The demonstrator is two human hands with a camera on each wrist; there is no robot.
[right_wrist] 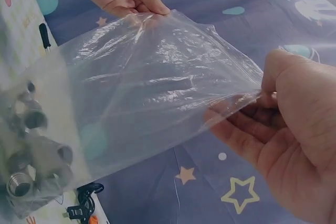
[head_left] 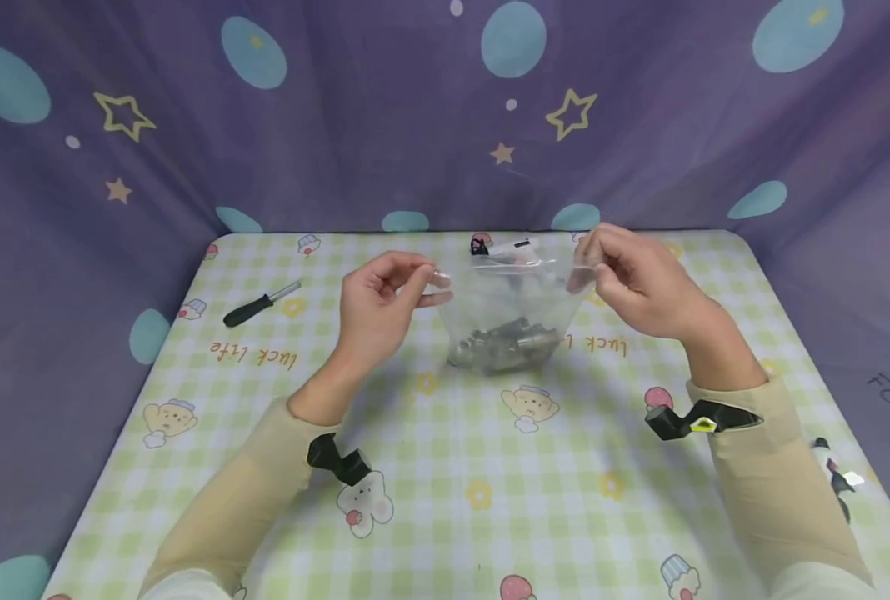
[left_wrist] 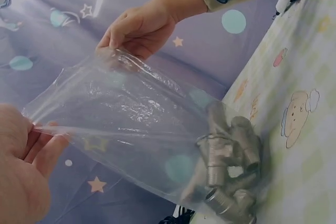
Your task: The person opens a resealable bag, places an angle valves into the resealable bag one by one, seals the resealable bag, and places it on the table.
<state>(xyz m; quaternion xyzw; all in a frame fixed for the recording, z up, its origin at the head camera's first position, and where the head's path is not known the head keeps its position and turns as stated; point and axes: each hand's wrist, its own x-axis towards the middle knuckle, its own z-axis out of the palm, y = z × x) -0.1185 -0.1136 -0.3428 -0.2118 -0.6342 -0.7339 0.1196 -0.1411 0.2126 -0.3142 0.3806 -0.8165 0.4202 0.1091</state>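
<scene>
A clear plastic zip bag is stretched between both hands, its top edge level and its bottom near the tabletop. Several metal threaded pipe fittings lie heaped at the bottom of the bag. My left hand pinches the bag's upper left corner between thumb and fingers. At the opposite upper corner, my right hand pinches the plastic, with some fingers behind the film in the right wrist view. Whether the zip is sealed cannot be told.
A black-handled screwdriver lies at the table's back left. Behind the bag are a black cable and a whitish item. A small black-and-white object sits at the right edge. A purple curtain hangs behind the checked tablecloth.
</scene>
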